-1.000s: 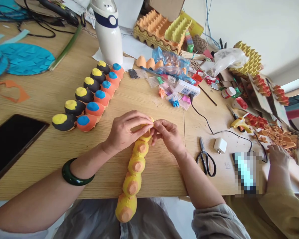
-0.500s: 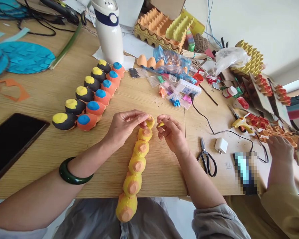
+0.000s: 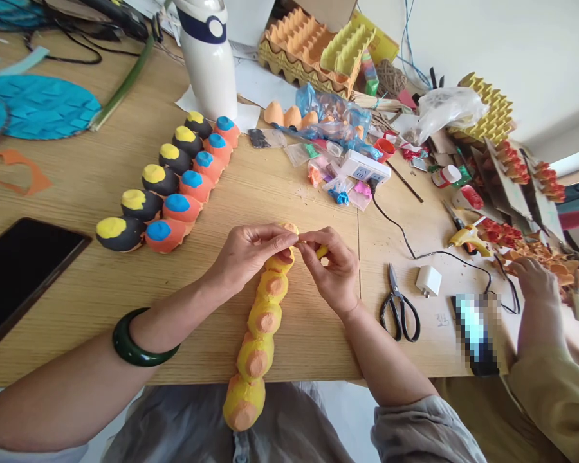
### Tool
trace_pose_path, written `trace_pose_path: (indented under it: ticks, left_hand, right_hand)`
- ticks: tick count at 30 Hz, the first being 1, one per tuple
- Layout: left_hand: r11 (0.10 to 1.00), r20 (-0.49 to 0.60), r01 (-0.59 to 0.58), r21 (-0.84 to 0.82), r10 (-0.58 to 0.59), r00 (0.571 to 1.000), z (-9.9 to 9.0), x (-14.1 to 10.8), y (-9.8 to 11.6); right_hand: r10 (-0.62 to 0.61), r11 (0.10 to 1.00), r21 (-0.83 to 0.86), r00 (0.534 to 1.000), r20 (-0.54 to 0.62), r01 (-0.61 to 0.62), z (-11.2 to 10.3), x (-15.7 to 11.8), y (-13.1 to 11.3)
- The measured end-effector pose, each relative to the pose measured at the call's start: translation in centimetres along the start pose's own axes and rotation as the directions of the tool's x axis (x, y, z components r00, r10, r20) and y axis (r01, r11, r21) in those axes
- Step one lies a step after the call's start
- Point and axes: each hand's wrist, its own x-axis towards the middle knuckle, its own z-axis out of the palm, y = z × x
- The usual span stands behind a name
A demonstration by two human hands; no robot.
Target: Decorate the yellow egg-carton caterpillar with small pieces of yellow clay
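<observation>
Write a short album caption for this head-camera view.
Left hand and right hand pinch the end of a yellow-painted egg-carton strip on a wooden table.

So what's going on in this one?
A person at a wooden table has both hands at the far end of a yellow-painted egg-carton strip. The left hand holds that end, and the right hand pinches a small yellow piece against it. Two painted strips lie alongside, one black with yellow tops, one orange with blue tops. Off to the right, a co-worker's hand reaches among orange pieces.
</observation>
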Motion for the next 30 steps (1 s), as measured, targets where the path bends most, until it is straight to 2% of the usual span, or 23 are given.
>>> trace_pose_path:
  ticks: [5,9,12,16,20,22,24,26,28,30]
  left_hand:
    - [1.000,0.038,-0.011,-0.016,0.011,0.999,0.2,-0.3,0.6]
    - [0.999,0.081,0.002,-0.047,0.002,0.997,0.0,-0.3,0.5]
    - [0.995,0.117,0.017,-0.098,-0.005,0.993,-0.2,-0.2,0.2]
    - [0.995,0.151,-0.005,-0.095,0.019,0.988,-0.4,-0.1,0.2]
    - [1.000,0.147,-0.009,-0.029,0.014,0.989,-0.4,-0.1,0.3]
    - [0.999,0.121,-0.037,-0.003,0.037,0.992,-0.4,0.1,0.2]
    - [0.988,0.053,-0.146,0.047,0.144,0.988,-0.5,0.2,0.0]
    - [0.938,0.016,-0.320,0.136,0.321,0.947,-0.5,0.3,-0.2]
    - [0.825,0.029,-0.500,0.264,0.511,0.859,-0.5,0.3,-0.4]
    - [0.672,0.074,-0.621,0.404,0.652,0.754,-0.5,0.3,-0.5]
  right_hand:
    - [-0.109,0.980,-0.169,0.994,-0.022,0.104,-0.1,0.0,0.2]
    - [-0.212,0.954,-0.214,0.977,0.008,0.208,-0.2,-0.1,0.5]
    - [-0.227,0.943,-0.243,0.973,0.035,0.229,-0.2,-0.2,0.9]
    - [-0.101,0.971,-0.214,0.994,0.035,0.107,-0.4,-0.1,0.8]
    - [0.059,0.998,-0.029,0.998,-0.034,-0.060,-0.5,0.2,0.2]
    - [0.189,0.979,0.092,0.981,-0.046,-0.184,-0.5,0.4,0.2]
    - [0.366,0.902,0.251,0.931,-0.013,-0.351,-0.4,0.6,0.3]
    - [0.510,0.772,0.404,0.857,0.068,-0.491,-0.2,0.9,0.4]
    - [0.582,0.642,0.508,0.796,0.166,-0.575,-0.2,1.1,0.3]
    - [0.605,0.545,0.560,0.755,0.253,-0.624,-0.1,1.3,0.1]
